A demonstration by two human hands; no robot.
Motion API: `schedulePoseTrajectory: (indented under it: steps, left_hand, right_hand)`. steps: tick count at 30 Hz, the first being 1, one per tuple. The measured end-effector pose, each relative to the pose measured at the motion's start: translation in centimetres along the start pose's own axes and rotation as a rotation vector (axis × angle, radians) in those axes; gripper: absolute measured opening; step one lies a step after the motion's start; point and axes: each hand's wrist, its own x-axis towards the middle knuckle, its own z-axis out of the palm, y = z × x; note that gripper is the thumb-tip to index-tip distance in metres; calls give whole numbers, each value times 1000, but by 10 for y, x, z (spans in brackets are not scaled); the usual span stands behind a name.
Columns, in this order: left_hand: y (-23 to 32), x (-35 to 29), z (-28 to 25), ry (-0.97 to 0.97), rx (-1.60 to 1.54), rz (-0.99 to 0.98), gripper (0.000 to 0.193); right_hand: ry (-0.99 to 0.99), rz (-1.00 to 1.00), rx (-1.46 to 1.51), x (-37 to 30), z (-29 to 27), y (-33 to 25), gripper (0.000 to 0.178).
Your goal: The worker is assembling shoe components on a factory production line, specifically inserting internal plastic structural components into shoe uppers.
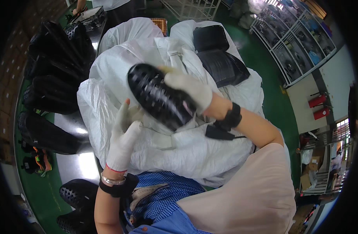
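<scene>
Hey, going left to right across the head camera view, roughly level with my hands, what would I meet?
Row of black footwear, gloved left hand, black perforated shoe, gloved right hand, black wristband on the right arm, two red cylinders.

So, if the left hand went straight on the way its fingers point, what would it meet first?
Probably the rounded end of the black clog in the right hand: the left hand points up toward it. Depth is unclear, so it might instead meet the white sack.
</scene>
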Motion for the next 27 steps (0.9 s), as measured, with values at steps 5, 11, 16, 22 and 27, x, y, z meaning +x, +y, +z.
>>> schedulePoseTrajectory:
  steps: [5,11,16,22,27]
  left_hand:
    - [-1,-19,10,-30,-563,-125,66]
    - [2,-25,8,-58,-541,-115,54]
    - [1,-29,5,16,-435,-75,57]
    - [-5,-34,-4,14,-442,-105,52]
    - [-4,-29,-8,39,-415,-104,52]
  right_hand:
    - [-102,113,-311,-22,41,0,72]
    - [389,155,-1549,-25,-3,-48,41]
    - [1006,109,-2028,-48,-112,-77,49]
    - [1002,414,-1741,-68,-187,-64,49]
    - [1104,95,-823,-75,-199,-73,36]
